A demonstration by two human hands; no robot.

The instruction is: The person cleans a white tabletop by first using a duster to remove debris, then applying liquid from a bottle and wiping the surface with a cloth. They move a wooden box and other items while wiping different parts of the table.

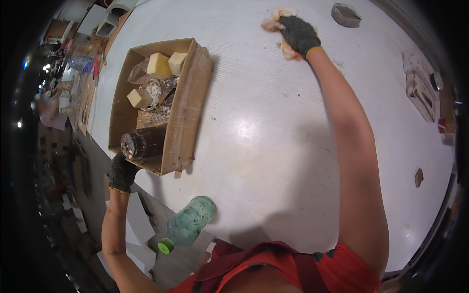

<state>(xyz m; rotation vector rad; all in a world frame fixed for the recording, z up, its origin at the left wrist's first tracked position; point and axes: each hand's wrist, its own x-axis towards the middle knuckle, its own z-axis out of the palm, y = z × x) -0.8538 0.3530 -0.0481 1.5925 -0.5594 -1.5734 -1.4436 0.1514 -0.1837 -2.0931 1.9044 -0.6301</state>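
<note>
My right hand [300, 36], in a dark knit glove with a yellow cuff, presses a crumpled pale rag [288, 50] against the white tabletop [273, 161] at the far side. Its fingers are closed on the rag. My left hand [123, 173], gloved alike, grips the near-left corner of an open cardboard box [188, 112]; the box hides some of its fingers. Inside the box are yellowish foam blocks [159, 65], a dark brown jar [145, 142] lying on its side, and a tape roll [152, 93]. Nearer my body lies a green-tinted plastic bottle [190, 221] with a green cap.
A small grey dish-like object [346, 15] sits at the far right. Along the right side are a worn pale box-like piece [420, 95] and a small brown chip [419, 177]. Beyond the table's left edge stands a cluttered bench [88, 93], with another person [51, 110] behind.
</note>
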